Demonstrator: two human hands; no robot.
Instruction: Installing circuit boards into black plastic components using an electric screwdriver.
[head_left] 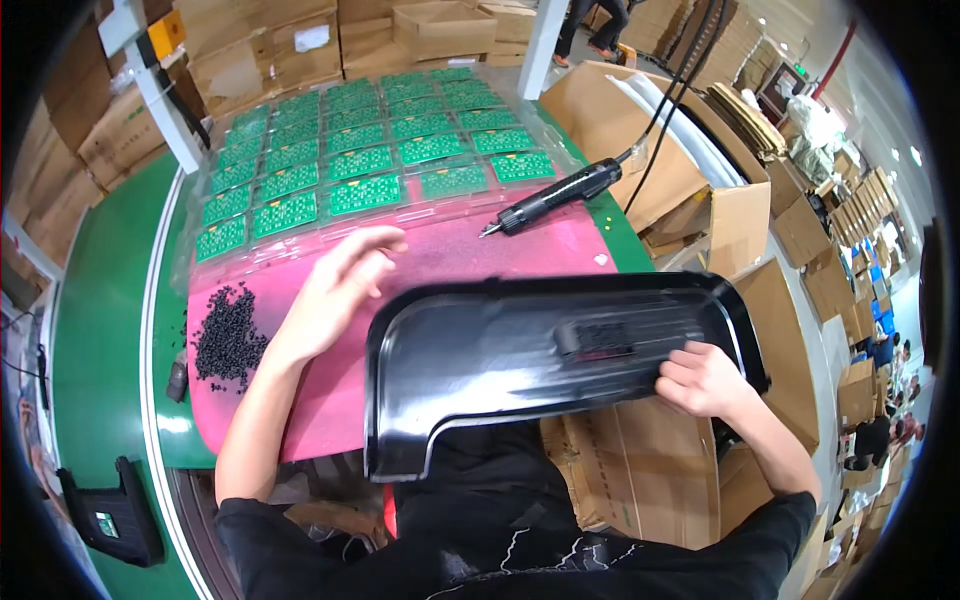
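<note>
A large black plastic shell (pixel 490 345), L-shaped with a raised rim, is held tilted in front of my body, its left part over the mat's near edge. My right hand (pixel 702 380) has its fingers curled closed on the near rim at the right end. Near the middle of the shell is a small dark rectangular recess (pixel 600 340). My left hand (pixel 345 285) is raised over the pink mat (pixel 440 240), fingers apart and holding nothing. A pile of small black pieces (pixel 228 338) lies left of that wrist. A black electric screwdriver (pixel 560 195) rests beyond the shell.
Clear plastic trays hold rows of green circuit boards (pixel 365 195) at the back. Another black plastic part (pixel 110 512) with a small board lies on the green surface (pixel 105 330) at lower left. Open cardboard boxes (pixel 740 225) stand at right. A cable (pixel 665 105) hangs to the screwdriver.
</note>
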